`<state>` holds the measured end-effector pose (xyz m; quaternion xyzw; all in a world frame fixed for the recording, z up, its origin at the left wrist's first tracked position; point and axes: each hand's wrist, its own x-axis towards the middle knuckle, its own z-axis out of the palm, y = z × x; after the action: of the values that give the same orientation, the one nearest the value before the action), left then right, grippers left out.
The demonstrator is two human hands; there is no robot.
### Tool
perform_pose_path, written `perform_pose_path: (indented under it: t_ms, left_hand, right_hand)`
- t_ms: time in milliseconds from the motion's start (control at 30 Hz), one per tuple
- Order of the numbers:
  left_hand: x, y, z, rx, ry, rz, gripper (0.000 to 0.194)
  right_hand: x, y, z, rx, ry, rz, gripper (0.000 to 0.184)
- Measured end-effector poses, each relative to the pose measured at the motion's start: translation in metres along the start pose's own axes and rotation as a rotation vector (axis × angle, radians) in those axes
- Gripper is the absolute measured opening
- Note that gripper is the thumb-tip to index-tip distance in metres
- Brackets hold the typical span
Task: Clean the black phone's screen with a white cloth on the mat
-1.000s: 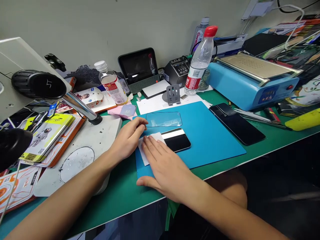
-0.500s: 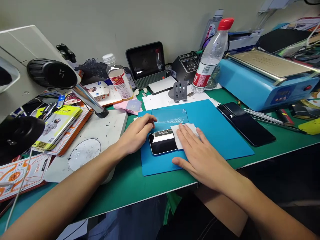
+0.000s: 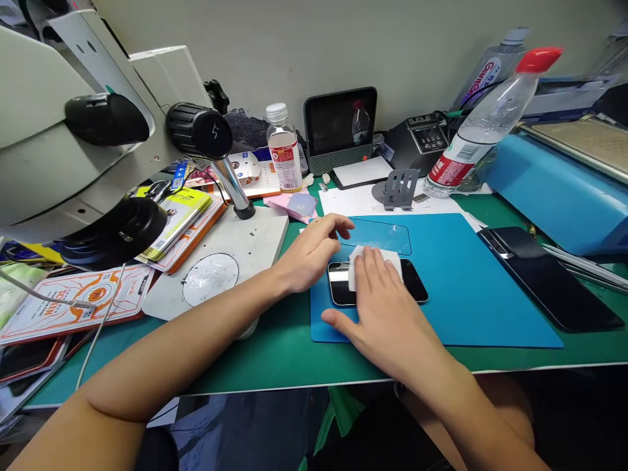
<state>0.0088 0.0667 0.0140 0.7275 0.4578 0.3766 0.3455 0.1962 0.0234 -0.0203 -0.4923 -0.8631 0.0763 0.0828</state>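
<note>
A smartphone lies screen up on the blue mat. My right hand has its fingers held together and stretched over a white wipe, holding it against the screen's left-middle part. The thumb sticks out to the left, off the phone. Beside the phone's upper left corner is my left hand, empty, its fingers loosely bent and apart; whether a fingertip touches the phone is hidden. Just behind the phone lies a clear, phone-sized sheet with a dark outline.
A microscope with a white base stands at left, near stacked boxes. Behind are a small bottle, a smart display and a tilted red-capped bottle. A dark phone and blue machine are at right.
My right hand has slid the wipe left along the screen, uncovering the phone's right end. My left hand stays by the left end. The view has turned left.
</note>
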Motion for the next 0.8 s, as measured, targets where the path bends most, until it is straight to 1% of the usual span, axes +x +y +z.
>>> perform_pose_path:
  t_ms: [100,167,233,300,367,433,667,800]
  left_hand:
    - [-0.001,-0.002,0.000,0.003,-0.047,0.031,0.036]
    - [-0.002,-0.003,0.000,-0.003,-0.049,0.033,0.037]
    - [-0.002,-0.004,0.001,-0.009,-0.047,0.023,0.037]
    - [-0.003,-0.005,0.002,-0.002,-0.050,0.008,0.038]
    - [-0.003,-0.006,0.002,0.013,-0.051,0.000,0.038]
    - [-0.003,-0.006,0.002,0.022,-0.048,0.002,0.038]
    - [-0.003,-0.004,0.002,0.047,-0.043,-0.014,0.038]
    - [-0.003,-0.004,0.002,0.030,-0.046,-0.015,0.038]
  right_hand:
    - [0.004,-0.021,-0.001,0.083,-0.023,-0.063,0.119]
    - [0.003,-0.031,-0.001,0.117,-0.055,-0.112,0.120]
    - [-0.002,-0.036,-0.001,0.137,-0.090,-0.177,0.119]
    - [-0.011,-0.034,-0.001,0.154,-0.094,-0.248,0.114]
    - [-0.021,-0.025,-0.002,0.144,-0.081,-0.294,0.107]
    - [-0.031,-0.011,-0.003,0.099,-0.058,-0.302,0.101]
    - [-0.065,0.047,-0.007,-0.052,0.066,-0.223,0.094]
    - [-0.078,0.062,-0.009,-0.153,0.098,-0.187,0.091]
